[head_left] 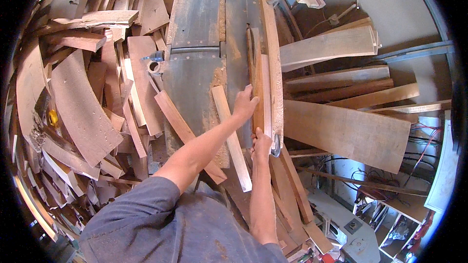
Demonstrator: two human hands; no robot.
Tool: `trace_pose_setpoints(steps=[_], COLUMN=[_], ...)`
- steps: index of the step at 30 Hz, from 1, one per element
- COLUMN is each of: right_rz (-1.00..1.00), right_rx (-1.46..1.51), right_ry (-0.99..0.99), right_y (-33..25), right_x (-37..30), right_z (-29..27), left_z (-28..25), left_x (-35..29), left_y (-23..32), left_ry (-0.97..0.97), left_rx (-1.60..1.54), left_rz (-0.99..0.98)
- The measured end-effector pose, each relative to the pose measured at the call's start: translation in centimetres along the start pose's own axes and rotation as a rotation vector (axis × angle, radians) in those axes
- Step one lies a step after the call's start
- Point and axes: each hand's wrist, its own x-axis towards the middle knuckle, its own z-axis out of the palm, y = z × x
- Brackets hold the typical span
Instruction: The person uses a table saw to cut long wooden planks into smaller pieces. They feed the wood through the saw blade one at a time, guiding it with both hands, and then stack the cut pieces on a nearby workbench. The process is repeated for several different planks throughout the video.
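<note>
A long, narrow wooden strip point(260, 90) lies lengthwise on the metal machine table point(239, 14), beside a pale wooden fence point(273, 58). My left hand point(245, 103) presses against the strip's left side, fingers bent and thumb toward the wood. Closer to me, my right hand point(262, 142) is closed around the strip's near end; its fingertips are partly hidden. A pale wooden bar point(231, 136) lies slantwise under my left forearm. To its left, a reddish wooden bar point(170, 114) also passes beneath that arm.
Sawdust lies on the table. Offcuts and boards point(83, 107) are heaped at left. Wide planks point(346, 131) jut out on the right. A drill-like tool point(155, 56) rests at the table's left edge. A metal clamp point(276, 146) sits at the fence's near end.
</note>
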Motion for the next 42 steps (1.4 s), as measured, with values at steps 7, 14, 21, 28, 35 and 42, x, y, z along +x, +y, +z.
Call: trace_pose_setpoints(steps=[7, 14, 21, 28, 35, 42], right_rz=[-0.018, -0.095, -0.09, -0.066, -0.066, -0.067], right_rx=[0.029, -0.023, -0.021, -0.029, -0.022, -0.013], right_ry=[0.003, -0.025, -0.027, -0.024, -0.044, -0.062], right_y=[0.2, -0.2, -1.3, -1.8, -2.9, -3.0], right_x=[1.2, 1.5, 1.4, 1.9, 1.9, 2.8], right_z=[0.4, 0.9, 1.6, 2.1, 2.6, 2.9], left_z=[0.3, 0.7, 0.4, 0.3, -0.7, -0.6], left_x=[-6.2, -6.4, -5.7, -4.8, -4.2, -3.3], left_y=[-0.3, -0.7, -0.3, -0.4, 1.2, 1.0], left_ry=[-0.036, 0.044, 0.015, 0.031, -0.001, -0.006], left_rx=[-0.104, -0.086, -0.084, -0.064, -0.083, -0.085], left_rz=[0.048, 0.056, 0.044, 0.066, 0.01, 0.01])
